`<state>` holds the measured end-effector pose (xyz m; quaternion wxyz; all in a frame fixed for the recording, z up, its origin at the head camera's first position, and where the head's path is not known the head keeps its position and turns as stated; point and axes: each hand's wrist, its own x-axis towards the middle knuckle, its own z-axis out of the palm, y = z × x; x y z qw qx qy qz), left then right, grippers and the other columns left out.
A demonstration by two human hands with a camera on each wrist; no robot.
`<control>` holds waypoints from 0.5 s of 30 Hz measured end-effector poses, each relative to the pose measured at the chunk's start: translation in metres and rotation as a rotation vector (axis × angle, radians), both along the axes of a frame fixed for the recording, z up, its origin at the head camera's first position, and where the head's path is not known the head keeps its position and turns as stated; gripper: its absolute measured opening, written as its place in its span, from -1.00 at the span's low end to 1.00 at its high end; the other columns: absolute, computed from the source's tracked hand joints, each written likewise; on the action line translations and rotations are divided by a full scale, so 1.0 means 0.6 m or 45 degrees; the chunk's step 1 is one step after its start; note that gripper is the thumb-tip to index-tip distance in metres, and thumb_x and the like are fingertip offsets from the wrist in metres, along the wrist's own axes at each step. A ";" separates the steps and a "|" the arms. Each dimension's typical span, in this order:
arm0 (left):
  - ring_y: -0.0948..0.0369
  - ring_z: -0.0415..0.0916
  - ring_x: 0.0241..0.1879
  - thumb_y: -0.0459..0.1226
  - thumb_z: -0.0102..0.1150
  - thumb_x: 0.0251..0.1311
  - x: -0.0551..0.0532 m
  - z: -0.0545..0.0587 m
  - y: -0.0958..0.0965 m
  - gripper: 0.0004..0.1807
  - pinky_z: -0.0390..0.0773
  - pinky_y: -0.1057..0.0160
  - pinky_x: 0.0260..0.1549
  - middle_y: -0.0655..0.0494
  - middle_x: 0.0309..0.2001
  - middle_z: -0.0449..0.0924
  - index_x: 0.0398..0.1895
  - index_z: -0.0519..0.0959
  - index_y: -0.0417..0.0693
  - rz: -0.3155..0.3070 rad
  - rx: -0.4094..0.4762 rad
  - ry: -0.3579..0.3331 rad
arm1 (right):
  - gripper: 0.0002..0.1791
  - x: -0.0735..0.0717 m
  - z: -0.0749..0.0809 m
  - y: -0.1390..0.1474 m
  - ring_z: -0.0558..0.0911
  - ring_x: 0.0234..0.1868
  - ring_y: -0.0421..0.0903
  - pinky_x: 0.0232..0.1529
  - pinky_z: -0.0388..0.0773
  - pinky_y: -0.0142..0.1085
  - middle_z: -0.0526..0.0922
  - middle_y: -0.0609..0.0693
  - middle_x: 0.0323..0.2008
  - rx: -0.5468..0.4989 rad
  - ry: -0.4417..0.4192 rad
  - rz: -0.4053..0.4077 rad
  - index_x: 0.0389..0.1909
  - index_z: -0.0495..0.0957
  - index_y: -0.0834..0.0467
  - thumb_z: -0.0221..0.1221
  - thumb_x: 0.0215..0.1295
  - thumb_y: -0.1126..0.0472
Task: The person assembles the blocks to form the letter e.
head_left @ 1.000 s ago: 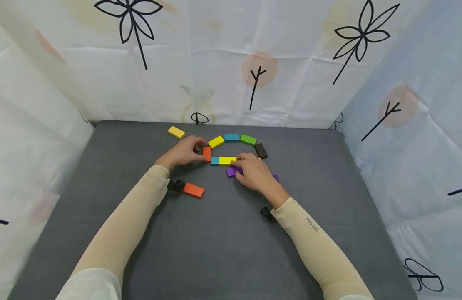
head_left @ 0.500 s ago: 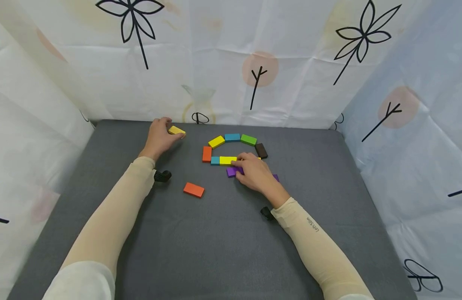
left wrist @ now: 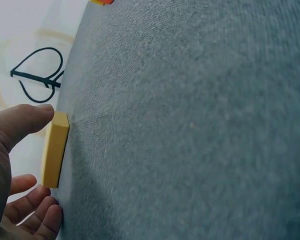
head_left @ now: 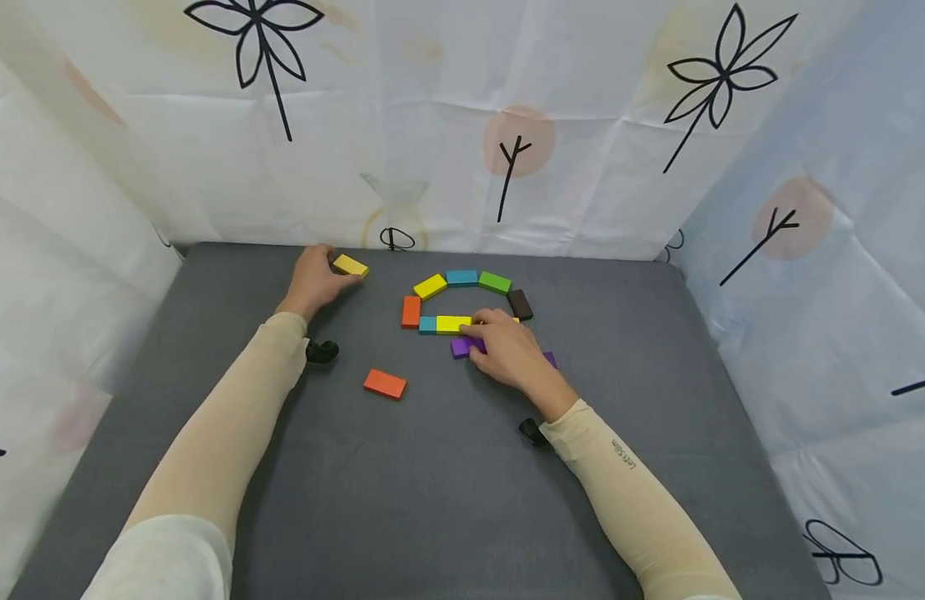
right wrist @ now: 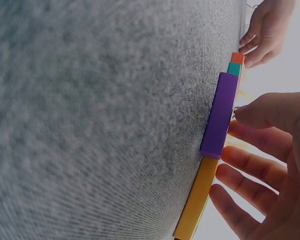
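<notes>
My left hand (head_left: 312,282) is at the far left of the table, thumb and fingers around a yellow block (head_left: 351,265). In the left wrist view the thumb lies along one end of that block (left wrist: 55,150), the bent fingertips near its other end. My right hand (head_left: 511,350) rests over a row of blocks, its index finger by a bright yellow block (head_left: 451,325) and its thumb by a purple one (head_left: 460,347). In the right wrist view its spread fingers lie along the purple block (right wrist: 221,115) and an orange-yellow block (right wrist: 194,202); the palm hides other blocks from above.
Red (head_left: 411,312), yellow (head_left: 430,287), blue (head_left: 462,278), green (head_left: 495,283) and dark brown (head_left: 520,304) blocks form an arc behind the row. A loose red block (head_left: 385,384) lies nearer on the grey table (head_left: 432,492). Printed cloth (head_left: 447,175) hangs along the back edge.
My left hand has left the upright red block at the arc's left end and gone back-left to the yellow block, which stays in place. My right hand has not moved.
</notes>
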<state>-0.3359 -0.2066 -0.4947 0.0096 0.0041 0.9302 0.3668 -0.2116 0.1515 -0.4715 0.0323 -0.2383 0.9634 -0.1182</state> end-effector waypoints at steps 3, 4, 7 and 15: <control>-0.32 0.36 0.31 -0.14 0.46 0.39 -0.003 -0.003 0.003 -0.18 0.40 -0.26 0.32 -0.49 0.37 0.35 0.46 0.35 -0.54 0.004 -0.005 0.005 | -0.53 0.001 -0.001 -0.001 0.54 0.23 0.00 0.17 0.63 -0.07 0.60 0.03 0.30 0.001 0.000 -0.006 0.40 0.67 0.04 0.29 0.53 0.15; -0.32 0.36 0.31 -0.14 0.46 0.39 -0.003 -0.004 0.004 -0.19 0.41 -0.25 0.32 -0.48 0.36 0.36 0.46 0.36 -0.54 0.006 -0.012 0.007 | -0.53 0.001 -0.002 -0.001 0.54 0.23 0.00 0.17 0.63 -0.07 0.60 0.03 0.30 0.002 0.001 -0.007 0.41 0.67 0.04 0.29 0.52 0.15; -0.33 0.33 0.33 -0.13 0.47 0.37 -0.005 -0.007 0.005 -0.19 0.39 -0.25 0.32 -0.47 0.34 0.38 0.44 0.38 -0.52 0.013 -0.030 0.008 | -0.52 0.002 -0.002 -0.001 0.53 0.23 -0.01 0.16 0.64 -0.08 0.60 0.03 0.30 0.006 -0.002 -0.009 0.42 0.66 0.03 0.29 0.53 0.15; -0.33 0.27 0.35 -0.14 0.48 0.37 -0.005 -0.014 0.009 -0.22 0.37 -0.24 0.31 -0.44 0.33 0.37 0.43 0.41 -0.49 0.032 -0.062 0.014 | -0.53 0.004 -0.003 0.000 0.54 0.22 -0.02 0.13 0.64 -0.09 0.60 0.02 0.30 0.004 0.012 -0.007 0.41 0.66 0.03 0.29 0.53 0.15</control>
